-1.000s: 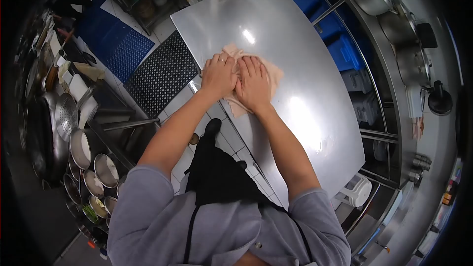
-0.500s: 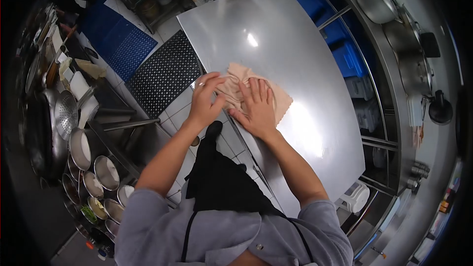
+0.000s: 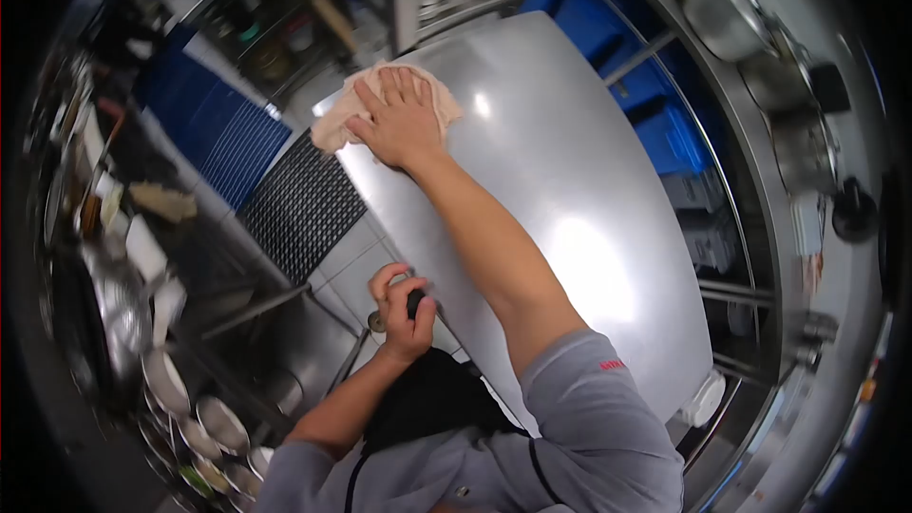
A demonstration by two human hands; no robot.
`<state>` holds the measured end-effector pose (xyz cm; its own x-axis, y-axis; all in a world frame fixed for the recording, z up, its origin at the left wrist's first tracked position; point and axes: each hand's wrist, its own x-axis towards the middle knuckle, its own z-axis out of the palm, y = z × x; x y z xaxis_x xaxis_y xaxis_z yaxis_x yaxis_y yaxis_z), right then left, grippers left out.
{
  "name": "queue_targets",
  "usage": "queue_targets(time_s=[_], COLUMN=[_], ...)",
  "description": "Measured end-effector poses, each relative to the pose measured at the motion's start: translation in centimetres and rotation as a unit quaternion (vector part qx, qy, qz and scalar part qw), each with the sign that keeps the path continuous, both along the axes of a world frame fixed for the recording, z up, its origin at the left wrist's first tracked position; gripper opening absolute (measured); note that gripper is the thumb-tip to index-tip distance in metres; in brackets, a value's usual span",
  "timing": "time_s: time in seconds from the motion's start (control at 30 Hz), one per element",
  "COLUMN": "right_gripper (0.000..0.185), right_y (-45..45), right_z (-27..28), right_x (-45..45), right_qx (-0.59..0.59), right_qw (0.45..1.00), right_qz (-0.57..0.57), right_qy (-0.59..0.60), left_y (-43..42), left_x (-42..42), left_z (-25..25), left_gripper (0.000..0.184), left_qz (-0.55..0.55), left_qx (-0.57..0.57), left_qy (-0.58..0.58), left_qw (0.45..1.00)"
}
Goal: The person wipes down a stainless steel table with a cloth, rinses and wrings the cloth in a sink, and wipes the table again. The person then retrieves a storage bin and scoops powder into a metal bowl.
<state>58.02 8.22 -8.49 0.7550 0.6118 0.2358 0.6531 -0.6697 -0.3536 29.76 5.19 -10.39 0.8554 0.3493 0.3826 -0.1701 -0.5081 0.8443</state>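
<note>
My right hand (image 3: 404,122) lies flat with fingers spread on a pale peach cloth (image 3: 332,125). The cloth covers the far left corner of the steel table (image 3: 513,171) and hangs a little past its edge. Beside the table's left edge, close to my body, my left hand (image 3: 404,313) is raised with its fingers bent and apart. A dark shape shows between its thumb and fingers, most likely my shoe on the floor behind.
Blue bins (image 3: 665,138) sit under the right-hand shelf, which carries metal pots (image 3: 722,14). At left are metal bowls (image 3: 223,423) and utensils. A black mat (image 3: 304,204) and a blue mat (image 3: 214,123) lie on the floor.
My right hand and the cloth have moved forward and left to the table's far corner. My left hand has come off the cloth and moved back towards my body.
</note>
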Motion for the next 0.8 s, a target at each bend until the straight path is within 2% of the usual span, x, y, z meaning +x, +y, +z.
queue_targets(time_s=[0.1, 0.13, 0.2, 0.27, 0.4, 0.53, 0.7, 0.8], right_gripper=[0.074, 0.074, 0.073, 0.076, 0.079, 0.079, 0.08, 0.083], right_y=[-3.4, -4.8, -7.3, -10.0, -15.0, -24.4, -40.7, -50.9], right_z=[0.0, -0.3, -0.8, 0.0, -0.4, -1.1, 0.6, 1.5], right_x=[5.3, 7.1, 10.7, 13.8, 16.4, 12.0, -0.9, -10.7], right_qx=[-0.006, -0.001, 0.0, 0.012, 0.036, 0.018, -0.08, -0.14], right_qw=[0.993, 0.988, 0.971, 0.955, 0.924, 0.89, 0.815, 0.717], right_qz=[-0.113, -0.151, -0.235, -0.296, -0.381, -0.454, -0.571, -0.676], right_qy=[0.015, 0.009, -0.029, 0.001, -0.007, -0.029, 0.051, 0.093], left_y=[0.3, 0.2, -0.6, -1.2, -1.7, -1.6, -1.5, -1.7], left_x=[3.9, 4.9, 6.8, 8.0, 8.6, 8.5, 8.5, 8.5], left_z=[2.6, 2.4, 3.0, 4.1, 4.7, 4.6, 4.0, 3.9], left_gripper=[0.026, 0.031, 0.037, 0.049, 0.052, 0.053, 0.055, 0.054], left_qz=[-0.052, -0.086, -0.113, -0.137, -0.138, -0.144, -0.136, -0.135], left_qx=[0.101, 0.1, 0.153, 0.201, 0.277, 0.314, 0.313, 0.313], left_qy=[-0.077, -0.092, -0.04, 0.037, 0.103, 0.102, 0.083, 0.064], left_qw=[0.991, 0.987, 0.981, 0.969, 0.945, 0.933, 0.936, 0.938])
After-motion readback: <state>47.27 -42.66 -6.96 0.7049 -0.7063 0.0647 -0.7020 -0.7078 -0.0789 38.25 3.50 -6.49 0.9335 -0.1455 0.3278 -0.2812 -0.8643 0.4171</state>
